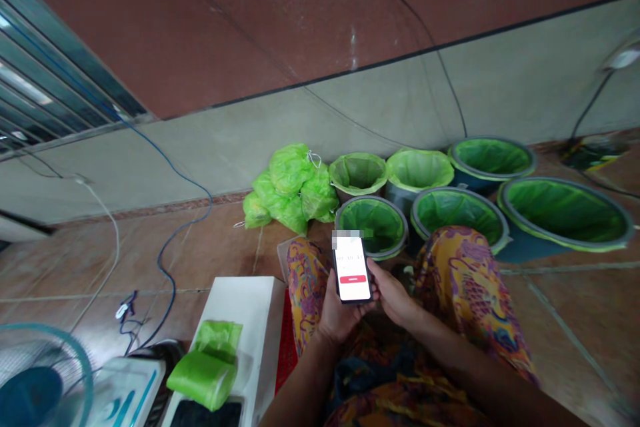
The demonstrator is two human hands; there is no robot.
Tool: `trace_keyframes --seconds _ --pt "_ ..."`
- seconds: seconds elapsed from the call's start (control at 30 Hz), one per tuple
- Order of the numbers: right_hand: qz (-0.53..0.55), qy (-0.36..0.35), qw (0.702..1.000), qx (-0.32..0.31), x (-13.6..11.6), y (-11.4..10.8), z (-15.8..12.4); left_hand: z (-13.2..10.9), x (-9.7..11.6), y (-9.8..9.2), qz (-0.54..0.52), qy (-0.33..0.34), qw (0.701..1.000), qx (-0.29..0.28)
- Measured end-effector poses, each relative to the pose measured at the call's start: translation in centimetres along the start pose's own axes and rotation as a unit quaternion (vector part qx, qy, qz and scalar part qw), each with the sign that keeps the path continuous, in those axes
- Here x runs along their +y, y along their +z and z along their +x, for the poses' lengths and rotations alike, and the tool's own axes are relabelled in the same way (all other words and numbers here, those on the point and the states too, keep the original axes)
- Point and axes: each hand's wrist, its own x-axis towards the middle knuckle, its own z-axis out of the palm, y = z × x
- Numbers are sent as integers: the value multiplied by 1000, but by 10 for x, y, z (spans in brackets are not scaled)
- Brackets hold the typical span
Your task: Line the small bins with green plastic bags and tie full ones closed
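A smartphone with a lit white screen and a red button is held between my hands, over my lap. My left hand is wrapped round its lower left side and underneath. At its lower right edge, my right hand grips the phone with bent fingers. Just beyond it stands a bin lined with a green bag. To my left, a folded stack of green bags lies on a white box, with a dark-screened device at the near end.
More lined bins stand along the wall, beside several tied green bags. A blue cable crosses the floor at left. A fan and a white-and-blue case are at the lower left.
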Motion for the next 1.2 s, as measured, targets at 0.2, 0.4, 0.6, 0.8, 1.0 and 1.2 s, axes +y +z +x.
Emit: trace_keyframes --seconds 0.2,0.4,0.6,0.8,1.0,1.2 --pt "9 0 1000 2 -3 2 -2 2 -1 0 1 -4 1000 0" --pt "8 -5 1000 -3 1 -1 1 2 -1 -2 -6 1 1000 -12" --pt "54 15 998 -1 -1 -1 3 4 4 1 -4 -3 1000 -14" --pt "77 31 996 -13 -5 -2 8 8 8 2 -7 -6 999 -31" --pt "75 30 997 14 -7 -2 13 12 12 3 -6 -7 1000 -29" --pt "62 15 998 -6 -11 -1 12 14 13 3 -12 -6 1000 -21"
